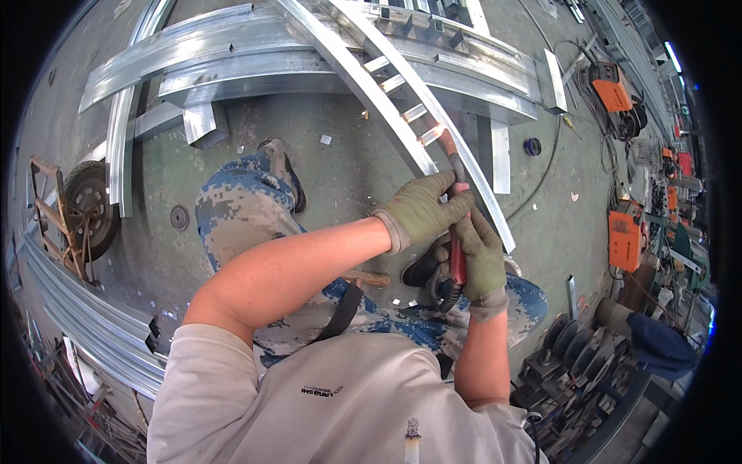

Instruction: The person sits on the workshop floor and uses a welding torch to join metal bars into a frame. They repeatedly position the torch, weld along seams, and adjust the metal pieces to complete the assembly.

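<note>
Both hands wear green work gloves and grip one welding torch (458, 263) with a red handle. My right hand (483, 255) is wrapped round the handle, above its black cable end. My left hand (427, 205) closes on the torch farther forward, near the neck. The torch's nozzle (447, 143) meets a ladder-like steel frame (471, 166) beside a short crosspiece (430, 136), where a bright glow shows. Several short crosspieces join the frame's two long rails. The exact contact point is hard to make out in the glare.
The frame leans across a stack of galvanized channels (247, 73). Orange welding machines (624, 240) with cables stand at right. A wheel (89, 209) on a rusty frame is at left, above more channels (93, 325). A small spool (532, 146) lies on the floor; a wooden piece (367, 278) is beneath me.
</note>
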Demonstrator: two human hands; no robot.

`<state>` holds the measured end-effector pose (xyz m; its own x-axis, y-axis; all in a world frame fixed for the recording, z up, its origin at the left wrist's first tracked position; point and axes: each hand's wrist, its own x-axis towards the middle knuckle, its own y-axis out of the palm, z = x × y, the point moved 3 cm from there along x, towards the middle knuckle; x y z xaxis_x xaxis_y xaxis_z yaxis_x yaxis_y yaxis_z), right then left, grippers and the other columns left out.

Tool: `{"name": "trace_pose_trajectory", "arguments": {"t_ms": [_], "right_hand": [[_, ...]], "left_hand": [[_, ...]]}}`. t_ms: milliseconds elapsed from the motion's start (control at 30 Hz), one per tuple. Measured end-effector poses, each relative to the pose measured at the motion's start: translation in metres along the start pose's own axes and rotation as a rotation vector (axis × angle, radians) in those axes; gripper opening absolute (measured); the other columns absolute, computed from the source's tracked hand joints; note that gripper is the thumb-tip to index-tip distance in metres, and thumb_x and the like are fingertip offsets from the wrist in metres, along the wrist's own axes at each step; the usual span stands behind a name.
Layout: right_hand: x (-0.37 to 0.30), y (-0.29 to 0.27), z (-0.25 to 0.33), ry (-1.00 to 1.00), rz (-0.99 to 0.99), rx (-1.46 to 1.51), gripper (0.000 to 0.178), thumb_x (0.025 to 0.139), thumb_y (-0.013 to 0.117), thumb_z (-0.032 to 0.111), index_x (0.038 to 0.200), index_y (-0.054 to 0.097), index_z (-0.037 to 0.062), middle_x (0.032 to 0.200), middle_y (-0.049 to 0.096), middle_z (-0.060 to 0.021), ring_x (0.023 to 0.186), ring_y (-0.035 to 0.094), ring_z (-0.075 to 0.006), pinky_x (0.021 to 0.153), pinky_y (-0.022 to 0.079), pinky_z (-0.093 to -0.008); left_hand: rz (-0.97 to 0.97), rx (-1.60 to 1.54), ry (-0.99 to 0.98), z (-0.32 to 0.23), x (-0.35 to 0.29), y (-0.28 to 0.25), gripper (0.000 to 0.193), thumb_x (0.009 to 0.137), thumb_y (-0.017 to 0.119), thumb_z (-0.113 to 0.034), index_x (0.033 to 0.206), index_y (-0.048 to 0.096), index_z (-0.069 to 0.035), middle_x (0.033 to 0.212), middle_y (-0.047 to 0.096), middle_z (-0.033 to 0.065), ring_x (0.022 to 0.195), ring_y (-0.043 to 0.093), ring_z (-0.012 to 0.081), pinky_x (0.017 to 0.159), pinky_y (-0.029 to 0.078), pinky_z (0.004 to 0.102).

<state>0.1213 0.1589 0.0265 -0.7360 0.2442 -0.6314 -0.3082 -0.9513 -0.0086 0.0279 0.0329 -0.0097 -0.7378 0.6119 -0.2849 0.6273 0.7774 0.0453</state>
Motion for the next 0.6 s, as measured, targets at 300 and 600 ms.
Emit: {"name": "trace_pose_trajectory", "arguments": {"t_ms": [300,600], "right_hand": [[0.003,0.010,0.008,-0.031,0.014,-0.023,0.048,0.106,0.064,0.031,0.144,0.058,0.0034,0.096,0.067,-0.0039,0.061,0.064,-0.0118,0.047,0.048,-0.0240],[-0.005,0.006,0.006,-0.104,-0.012,-0.041,0.049,0.106,0.064,0.032,0.146,0.056,0.0040,0.104,0.068,-0.0049,0.066,0.065,-0.0116,0.049,0.049,-0.0240]], "left_hand": [[-0.065,0.010,0.067,0.014,0.007,-0.001,0.042,0.100,0.067,-0.039,0.117,0.068,0.000,0.095,0.072,0.0160,0.087,0.068,0.0216,0.081,0.054,0.0368],[-0.009,-0.037,0.039,0.002,0.004,-0.001,0.045,0.102,0.066,-0.040,0.122,0.068,0.001,0.095,0.072,0.0131,0.087,0.067,0.0180,0.080,0.055,0.0354]]}}
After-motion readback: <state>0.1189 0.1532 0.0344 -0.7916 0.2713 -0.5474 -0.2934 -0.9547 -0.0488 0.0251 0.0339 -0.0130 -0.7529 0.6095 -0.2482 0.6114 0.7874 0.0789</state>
